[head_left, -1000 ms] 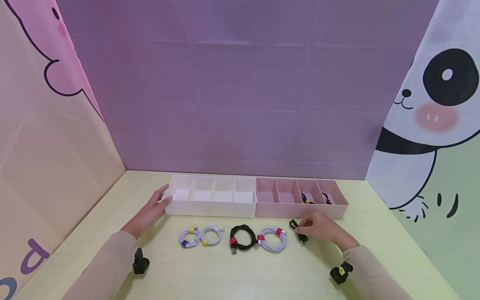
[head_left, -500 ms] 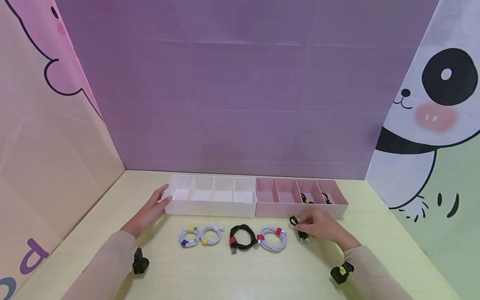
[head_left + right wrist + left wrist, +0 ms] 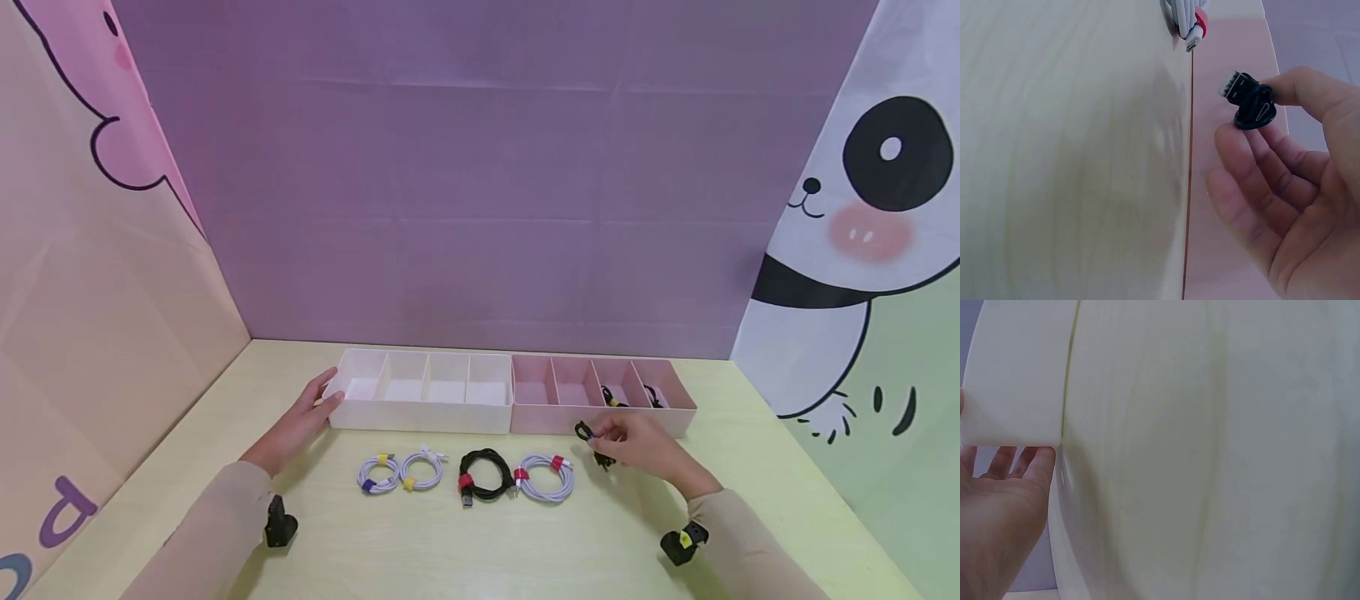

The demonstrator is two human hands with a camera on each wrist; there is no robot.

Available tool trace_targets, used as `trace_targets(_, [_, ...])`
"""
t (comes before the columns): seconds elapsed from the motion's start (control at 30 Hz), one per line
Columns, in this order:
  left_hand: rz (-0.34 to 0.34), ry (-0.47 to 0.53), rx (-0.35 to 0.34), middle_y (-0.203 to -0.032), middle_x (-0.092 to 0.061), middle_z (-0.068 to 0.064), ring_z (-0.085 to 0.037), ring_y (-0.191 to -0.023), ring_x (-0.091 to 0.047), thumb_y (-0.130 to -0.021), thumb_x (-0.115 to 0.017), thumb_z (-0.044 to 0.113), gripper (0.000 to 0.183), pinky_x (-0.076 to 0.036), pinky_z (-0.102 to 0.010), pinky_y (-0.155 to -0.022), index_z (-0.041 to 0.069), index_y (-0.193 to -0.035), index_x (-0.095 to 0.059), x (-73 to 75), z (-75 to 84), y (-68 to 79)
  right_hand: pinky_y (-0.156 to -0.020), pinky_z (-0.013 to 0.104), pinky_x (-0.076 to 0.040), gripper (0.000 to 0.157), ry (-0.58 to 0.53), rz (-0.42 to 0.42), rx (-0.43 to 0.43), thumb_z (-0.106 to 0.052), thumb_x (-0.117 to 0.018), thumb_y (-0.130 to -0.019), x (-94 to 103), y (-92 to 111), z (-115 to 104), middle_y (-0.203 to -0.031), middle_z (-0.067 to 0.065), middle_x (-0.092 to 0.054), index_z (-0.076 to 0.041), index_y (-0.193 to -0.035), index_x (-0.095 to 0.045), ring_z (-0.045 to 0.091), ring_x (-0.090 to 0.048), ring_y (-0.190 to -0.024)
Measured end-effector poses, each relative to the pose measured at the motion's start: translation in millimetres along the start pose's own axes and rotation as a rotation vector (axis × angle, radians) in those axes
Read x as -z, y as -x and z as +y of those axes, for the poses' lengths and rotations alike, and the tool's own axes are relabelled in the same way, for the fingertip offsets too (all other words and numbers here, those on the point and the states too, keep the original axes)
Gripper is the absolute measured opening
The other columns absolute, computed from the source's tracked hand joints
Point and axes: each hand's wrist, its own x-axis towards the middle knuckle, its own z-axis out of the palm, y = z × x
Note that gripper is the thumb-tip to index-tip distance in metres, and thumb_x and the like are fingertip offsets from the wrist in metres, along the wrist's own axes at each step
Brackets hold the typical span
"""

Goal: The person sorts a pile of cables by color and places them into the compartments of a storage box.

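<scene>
In the head view my right hand (image 3: pixel 637 446) pinches a small coiled black USB cable (image 3: pixel 597 450), off the table just in front of the pink box (image 3: pixel 555 421). Seen from the right wrist, the cable's metal plug (image 3: pixel 1230 84) sticks out from between thumb and fingers. My left hand (image 3: pixel 303 412) rests against the left end of the white divided box (image 3: pixel 420 418), its thumb near the front corner. The left wrist view has the fingers (image 3: pixel 1038 467) lying fairly straight against that end wall.
On the table lie two white cables, one coil (image 3: pixel 379 475) beside another (image 3: pixel 422 472), then a black coil (image 3: pixel 486 476) and a larger white coil (image 3: pixel 546 479) with red ties. Black cables (image 3: pixel 613 398) sit in the pink box's two right compartments. A purple backdrop (image 3: pixel 480 208) stands behind.
My right hand has raised the black USB cable from the table and tilted it, shifting slightly towards the pink box. The left hand and the boxes have stayed put.
</scene>
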Motion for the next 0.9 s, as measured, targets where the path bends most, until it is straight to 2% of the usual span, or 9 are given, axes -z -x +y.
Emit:
trace_targets(0.5, [-0.006, 0.001, -0.002, -0.163, -0.003, -0.028, -0.049, -0.147, -0.014, -0.108, -0.041, 0.044, 0.076, -0.020, -0.058, -0.118, 0.016, -0.162, 0.005, 0.6, 0.6, 0.1, -0.058, 0.025, -0.055, 0.017, -0.011, 0.024, -0.029, -0.024, -0.074, -0.093, 4.6, -1.1, -8.7, -0.083, -0.003, -0.066, -0.008, -0.098, -0.073, 0.013, -0.060, -0.070])
trace_targets(0.7, [-0.015, -0.020, 0.032, -0.163, 0.001, -0.027, -0.049, -0.147, -0.010, -0.107, -0.041, 0.045, 0.077, -0.019, -0.060, -0.118, 0.020, -0.162, 0.006, 0.6, 1.9, -0.4, -0.058, 0.025, -0.054, 0.016, -0.006, 0.056, -0.031, -0.020, -0.072, -0.094, 8.2, -3.6, -11.3, -0.082, -0.003, -0.067, -0.006, -0.100, -0.073, 0.013, -0.060, -0.070])
trace_targets(0.9, [-0.011, -0.015, 0.026, -0.163, 0.000, -0.027, -0.049, -0.147, -0.011, -0.108, -0.042, 0.044, 0.076, -0.019, -0.059, -0.118, 0.018, -0.162, 0.005, 0.7, 1.2, -1.4, -0.059, 0.025, -0.050, 0.010, 0.010, 0.087, -0.033, -0.017, -0.073, -0.093, 10.7, -6.5, -14.4, -0.081, -0.003, -0.066, -0.007, -0.095, -0.071, 0.015, -0.058, -0.073])
